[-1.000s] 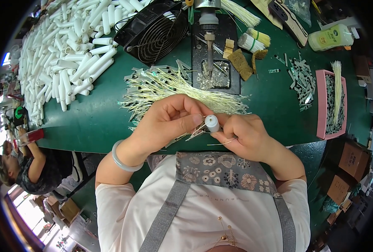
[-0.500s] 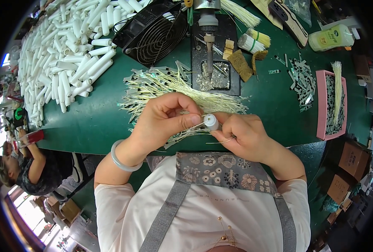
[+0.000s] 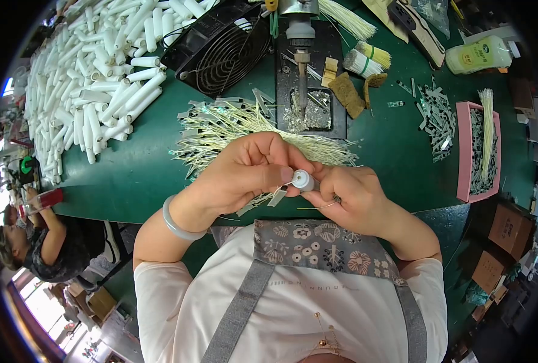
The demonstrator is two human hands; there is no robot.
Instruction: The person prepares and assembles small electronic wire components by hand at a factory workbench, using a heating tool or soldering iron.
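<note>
Over the table's near edge, my right hand (image 3: 354, 196) is closed round a short white tube (image 3: 304, 180), its capped end turned toward my left hand. A thin pale wire (image 3: 317, 208) also sticks out from under the right fingers. My left hand (image 3: 248, 172) is closed at the tube's end, thumb and forefinger pinching a thin wire that meets the cap. Below the left fingertips hangs a small grey strip (image 3: 277, 197); whether it belongs to the pinched wire I cannot tell. Beyond both hands lies a heap of pale wires (image 3: 239, 127) with small strips on their ends.
White tubes (image 3: 93, 91) lie piled at the left. A black fan (image 3: 226, 54) and a soldering iron (image 3: 303, 78) over a solder tray stand ahead. At right are loose small boards (image 3: 437, 118), a pink box (image 3: 464, 151) and a bottle (image 3: 479, 55). Another person (image 3: 51, 242) sits far left.
The left fingers have come right up to the tube's end, and less wire shows between them. The grey strip now shows below them. The tube has shifted slightly left.
</note>
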